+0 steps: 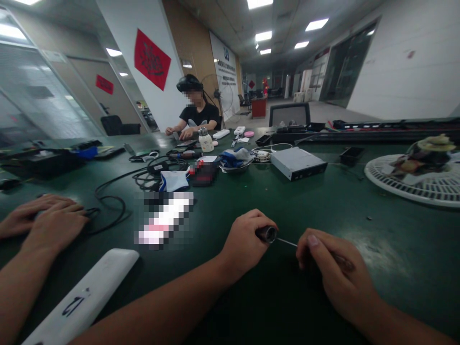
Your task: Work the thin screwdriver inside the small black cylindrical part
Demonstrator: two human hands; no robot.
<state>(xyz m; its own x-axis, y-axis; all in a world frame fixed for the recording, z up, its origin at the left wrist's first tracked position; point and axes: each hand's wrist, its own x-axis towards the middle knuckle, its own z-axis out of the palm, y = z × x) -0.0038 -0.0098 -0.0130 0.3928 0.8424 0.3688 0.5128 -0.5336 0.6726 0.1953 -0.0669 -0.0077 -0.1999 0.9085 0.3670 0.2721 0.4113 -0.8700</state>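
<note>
The left hand [246, 241] encloses a tube [267, 234] in its fingers. The right hand's [336, 268] fingers hold a screwdriver [344, 263], shaft toward the tube.

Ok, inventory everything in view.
Table: one, green, foreground
Grille: one, white, right
Drive: one, grey, centre right
Bottle: one, white, centre
Cloths: two, blue-white, centre
Cables: several, black, left
Marked case: one, white, lower left
Blurred panel: one, mostly white, left
Other person: one, black shirt, opposite
Signs: two, red, upper left
Neighbour's hands: two, bare, far left
Cylinder: one, brown, lower centre
Tool: one, brown handle, lower right
Left fingers: one set, bare, around cylinder
Right fingers: one set, bare, around tool
</note>
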